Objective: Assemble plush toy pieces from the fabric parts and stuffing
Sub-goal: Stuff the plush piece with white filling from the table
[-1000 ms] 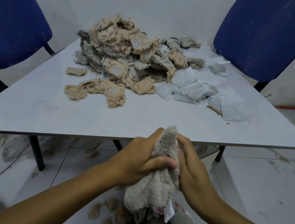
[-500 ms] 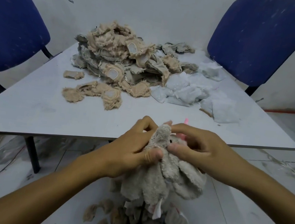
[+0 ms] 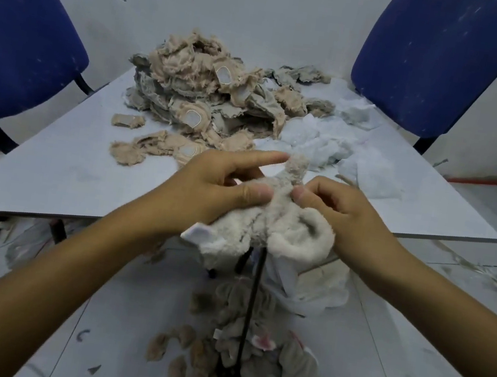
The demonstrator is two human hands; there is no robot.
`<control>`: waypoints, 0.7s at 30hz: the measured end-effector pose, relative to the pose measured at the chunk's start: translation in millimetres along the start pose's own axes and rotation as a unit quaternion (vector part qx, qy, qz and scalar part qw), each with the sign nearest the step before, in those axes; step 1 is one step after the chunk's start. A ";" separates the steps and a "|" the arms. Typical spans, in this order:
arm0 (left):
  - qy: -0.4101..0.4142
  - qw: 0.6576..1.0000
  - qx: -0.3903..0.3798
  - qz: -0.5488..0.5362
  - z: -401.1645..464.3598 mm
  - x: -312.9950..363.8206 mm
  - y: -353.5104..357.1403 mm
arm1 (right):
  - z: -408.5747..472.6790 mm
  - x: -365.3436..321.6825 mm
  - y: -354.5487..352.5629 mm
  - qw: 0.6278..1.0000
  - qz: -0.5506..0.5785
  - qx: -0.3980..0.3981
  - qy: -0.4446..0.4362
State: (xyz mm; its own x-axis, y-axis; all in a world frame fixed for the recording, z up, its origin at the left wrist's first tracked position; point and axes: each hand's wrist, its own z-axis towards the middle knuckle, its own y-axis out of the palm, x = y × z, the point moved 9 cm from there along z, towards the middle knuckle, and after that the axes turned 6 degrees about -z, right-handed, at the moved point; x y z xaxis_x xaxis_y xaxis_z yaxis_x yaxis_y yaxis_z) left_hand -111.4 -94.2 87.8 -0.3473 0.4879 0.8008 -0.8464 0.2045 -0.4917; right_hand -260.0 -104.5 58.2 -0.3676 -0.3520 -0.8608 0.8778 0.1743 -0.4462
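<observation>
A person's two hands hold a pale grey plush piece [image 3: 271, 223] in the air at the near edge of a white tabletop [image 3: 52, 167]. The left hand [image 3: 218, 190] pinches its middle between thumb and curled fingers, the index finger stretched out towards a narrow limb that points up and away from the person. The right hand [image 3: 334, 206] pinches the same piece just beside the left thumb, fingers curled. The piece's long axis runs roughly upright, the narrow limb on top and the fuller, rounded end hanging below the hands, a white tag showing at its lower left.

On the far half of the tabletop lies a heap of tan fabric parts [image 3: 209, 93], some with pale oval patches, and just beside it on the right a spread of white stuffing [image 3: 342, 147]. A few tan scraps lie apart in front of the heap. Two blue chairs [image 3: 434, 61] stand at the far corners against a scuffed white wall. Beneath the hands, on the pale, marked floor [image 3: 407, 370], sits a pile of more plush pieces [image 3: 235, 365], with a dark rod rising through it.
</observation>
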 end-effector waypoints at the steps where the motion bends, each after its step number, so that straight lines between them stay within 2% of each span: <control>1: -0.007 1.000 -0.004 0.023 2.4 1.0 -0.6 | 0.9 10.0 4.1 0.999 0.029 -0.007 0.040; 3: -0.015 0.997 -0.044 0.055 1.9 0.8 4.2 | -1.7 27.3 14.7 0.993 0.048 -0.027 0.104; 4: -0.025 0.994 -0.091 0.054 0.1 -0.4 10.7 | -2.4 31.2 17.4 0.992 0.039 -0.035 0.116; 6: -0.065 0.973 -0.200 0.091 -10.0 -11.0 26.7 | -4.1 32.4 20.9 0.992 0.022 -0.053 0.115; 8: -0.087 0.948 -0.249 0.175 -16.5 -21.9 30.3 | -3.0 31.2 17.9 0.994 -0.002 -0.043 0.099; 10: -0.064 0.954 -0.203 0.212 -10.6 -17.6 18.2 | -0.5 18.9 -5.6 0.993 -0.085 0.070 0.038; 11: -0.049 0.964 -0.163 0.202 -6.9 -11.7 9.7 | -2.9 5.4 -19.2 0.984 -0.114 0.138 -0.010; 12: -0.036 0.975 -0.124 0.182 -4.5 -5.8 2.1 | -6.4 -9.6 -26.5 0.975 -0.123 0.173 -0.066; 13: -0.017 0.982 -0.091 0.164 -2.9 -0.2 -3.3 | -9.4 -23.0 -25.8 0.971 -0.130 0.162 -0.122; 14: 0.009 0.986 -0.066 0.154 -2.5 6.0 -5.6 | -12.1 -33.2 -18.3 0.969 -0.143 0.116 -0.164; 16: 0.060 0.988 -0.034 0.140 -4.2 17.7 -4.4 | -18.2 -40.6 0.4 0.961 -0.194 0.021 -0.194; 17: 0.073 0.989 -0.025 0.126 -5.6 20.2 -3.4 | -22.4 -41.4 5.4 0.952 -0.226 0.003 -0.205; 21: 0.087 0.992 -0.008 0.087 -9.8 19.2 -5.7 | -35.3 -47.5 -1.6 0.931 -0.271 0.065 -0.237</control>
State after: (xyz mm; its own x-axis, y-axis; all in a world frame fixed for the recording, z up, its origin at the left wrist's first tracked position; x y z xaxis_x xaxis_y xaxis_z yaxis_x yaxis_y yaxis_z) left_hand -109.3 -77.7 102.6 -0.4113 0.6566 0.6322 -0.7728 0.1166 -0.6238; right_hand -254.7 -55.6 91.2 -0.6171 -0.7275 -0.2997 0.6439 -0.2480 -0.7238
